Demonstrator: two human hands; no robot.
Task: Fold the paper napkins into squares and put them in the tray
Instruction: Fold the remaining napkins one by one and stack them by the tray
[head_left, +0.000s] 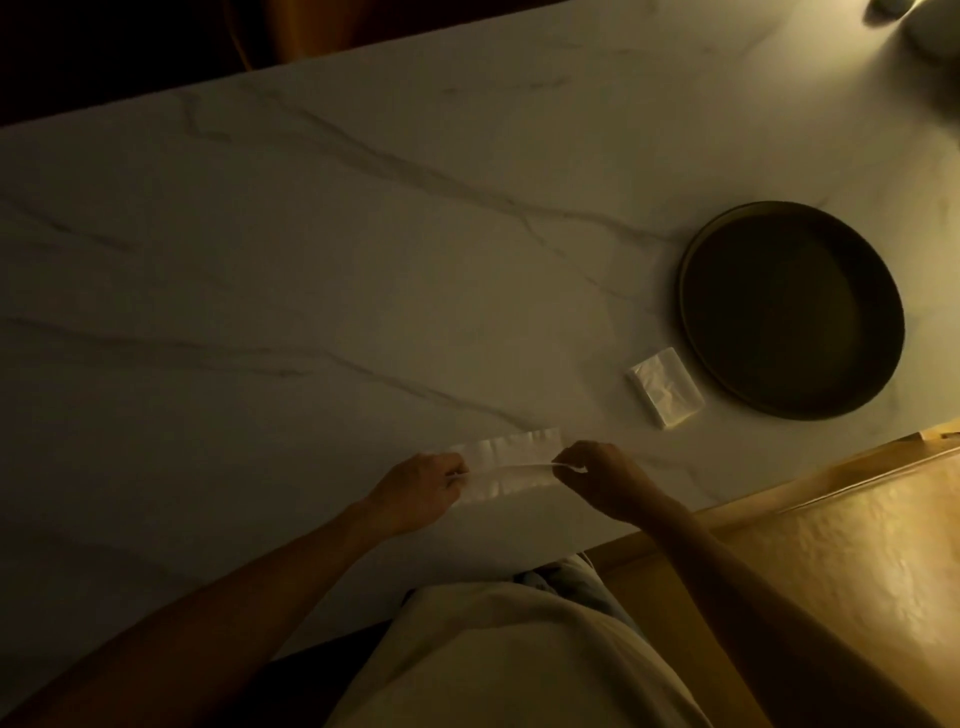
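Dim, warm light; head view only. A white paper napkin (506, 462) lay near the six o'clock edge of the marble tabletop (311, 260), folded into a strip whose long axis ran nine to three o'clock. The left hand (421, 493) pinched the strip's nine o'clock end between thumb and fingers; the right hand (597, 478) pinched the three o'clock end, lifting a thin top layer or edge slightly off the lower ply. Both grips were thus clamped on the napkin, one at each end, with the napkin stretched directly between them. Exact finger placement could not be resolved in the low light. The round dark tray (691, 291) sat at about two o'clock from the hands, well apart, and appeared to hold nothing. A small plastic-wrapped pack of napkins (665, 387) lay just beside the tray's near rim, between tray and hands. Judgement: the next fold must run across the long axis, one end carried onto the other; the right hand was nearer the tray for the later transfer.
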